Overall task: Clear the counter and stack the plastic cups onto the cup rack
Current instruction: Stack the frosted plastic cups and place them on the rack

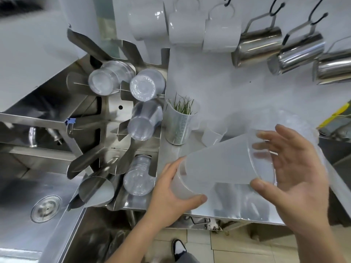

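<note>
Holding a frosted plastic cup stack (pixel 218 168) sideways above the tabletop (pixel 237 204), both hands share the load. The left hand (pixel 171 194) forms a closed grip around the narrow base end; the right hand (pixel 290 173) cradles the wide rim end with spread fingers, loosely open. The stack's long axis runs from one grip to the other. The cup rack (pixel 106 118) stands left of the left-hand grip, the nearer one.

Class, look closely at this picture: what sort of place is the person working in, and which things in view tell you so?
Probably a drinks or coffee counter in a café. A steel cup rack holds stacks of clear plastic cups, white mugs and steel milk jugs hang on wall hooks, and a steel sink adjoins the counter.
</note>
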Available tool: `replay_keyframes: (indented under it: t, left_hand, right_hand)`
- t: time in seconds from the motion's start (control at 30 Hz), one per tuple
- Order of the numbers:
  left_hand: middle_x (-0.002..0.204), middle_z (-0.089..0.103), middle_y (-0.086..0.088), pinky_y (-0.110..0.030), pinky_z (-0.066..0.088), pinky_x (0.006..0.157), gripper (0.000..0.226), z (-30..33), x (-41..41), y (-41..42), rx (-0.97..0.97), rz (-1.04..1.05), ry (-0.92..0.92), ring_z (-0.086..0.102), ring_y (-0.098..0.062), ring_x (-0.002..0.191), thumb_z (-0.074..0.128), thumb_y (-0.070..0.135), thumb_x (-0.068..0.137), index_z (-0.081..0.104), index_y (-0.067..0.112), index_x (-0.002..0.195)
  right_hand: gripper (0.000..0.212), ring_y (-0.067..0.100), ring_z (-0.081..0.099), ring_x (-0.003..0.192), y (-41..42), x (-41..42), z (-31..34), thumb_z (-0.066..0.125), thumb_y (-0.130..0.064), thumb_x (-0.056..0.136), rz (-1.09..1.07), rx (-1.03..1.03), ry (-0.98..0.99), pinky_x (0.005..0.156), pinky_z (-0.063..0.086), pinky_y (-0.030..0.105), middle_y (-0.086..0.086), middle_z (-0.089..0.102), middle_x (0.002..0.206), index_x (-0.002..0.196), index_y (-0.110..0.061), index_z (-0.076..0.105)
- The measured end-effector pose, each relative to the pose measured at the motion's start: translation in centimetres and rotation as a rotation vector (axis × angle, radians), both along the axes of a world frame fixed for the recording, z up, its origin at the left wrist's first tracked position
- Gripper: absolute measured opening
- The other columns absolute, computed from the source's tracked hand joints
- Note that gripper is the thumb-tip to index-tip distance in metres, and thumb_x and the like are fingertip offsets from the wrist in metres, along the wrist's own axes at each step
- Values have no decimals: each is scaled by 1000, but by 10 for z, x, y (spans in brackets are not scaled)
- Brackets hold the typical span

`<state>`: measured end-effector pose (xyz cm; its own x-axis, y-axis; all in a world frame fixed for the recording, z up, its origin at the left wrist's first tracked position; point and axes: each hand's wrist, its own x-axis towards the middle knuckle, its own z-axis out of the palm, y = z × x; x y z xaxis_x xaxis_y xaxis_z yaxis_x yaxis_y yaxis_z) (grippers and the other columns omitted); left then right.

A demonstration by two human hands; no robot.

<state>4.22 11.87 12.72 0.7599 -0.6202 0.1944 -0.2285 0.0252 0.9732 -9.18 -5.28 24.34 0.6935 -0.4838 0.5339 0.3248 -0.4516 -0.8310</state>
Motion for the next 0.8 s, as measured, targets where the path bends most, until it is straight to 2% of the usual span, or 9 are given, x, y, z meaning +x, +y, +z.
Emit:
replay_keyframes:
  t: [0.1,0.23,0.37,0.43,0.5,0.6,0.7,0.73,0.8]
  left_hand:
    - [133,61,7,-32,52,98,85,7,-2,10,-38,-91,46,59,-16,124,93,29,60,54,36,135]
    - [128,63,14,-22,50,96,79,15,-7,21,-54,-156,112,61,-11,121,92,28,60,55,37,130]
    - [125,68,8,-31,54,94,74,24,-9,28,-102,-239,209,65,-17,117,85,33,65,56,27,132]
    - [124,69,-7,-46,55,94,71,30,-10,30,-129,-276,278,66,-30,114,81,31,69,56,18,133]
    - [122,68,-18,-50,54,90,66,33,-9,31,-150,-310,336,66,-36,110,77,31,73,57,12,132]
    - [113,73,-6,-32,54,83,57,40,-8,34,-165,-345,415,69,-22,102,77,38,76,63,16,127]
    - [105,75,2,-23,54,78,39,42,-7,36,-219,-376,509,70,-14,94,72,36,79,72,23,116]
    - [103,76,1,-23,54,77,40,43,-7,37,-241,-380,543,70,-13,92,74,39,79,72,22,114]
    - [104,76,-4,-26,55,78,58,44,-6,37,-271,-388,615,71,-17,92,81,51,73,71,13,115]
  right_hand:
    - [95,38,59,111,10,-1,-1,87,-49,62,16,7,26,97,48,52,18,59,130,138,-10,45]
    - [94,36,61,110,20,2,-1,86,-53,62,50,60,85,99,48,43,16,62,129,137,-11,48]
    - [89,29,62,116,25,12,-4,80,-57,68,102,136,130,99,48,27,9,66,127,137,-10,49]
    - [87,29,61,120,26,18,-7,79,-59,68,145,198,137,101,49,35,11,66,128,137,-13,51]
    - [85,33,58,124,27,24,-11,80,-60,67,186,256,163,102,47,45,12,66,128,136,-17,53]
    - [81,35,58,126,33,34,-14,79,-59,69,242,315,229,97,51,42,12,66,129,135,-21,54]
    - [84,35,59,125,42,42,-17,81,-58,67,292,382,278,96,53,41,15,66,129,136,-17,53]
    - [86,35,59,125,45,44,-19,81,-58,66,311,398,295,97,52,43,16,66,129,136,-16,53]
    - [88,34,59,125,50,48,-21,82,-59,64,342,417,324,101,48,51,17,66,129,135,-15,54]
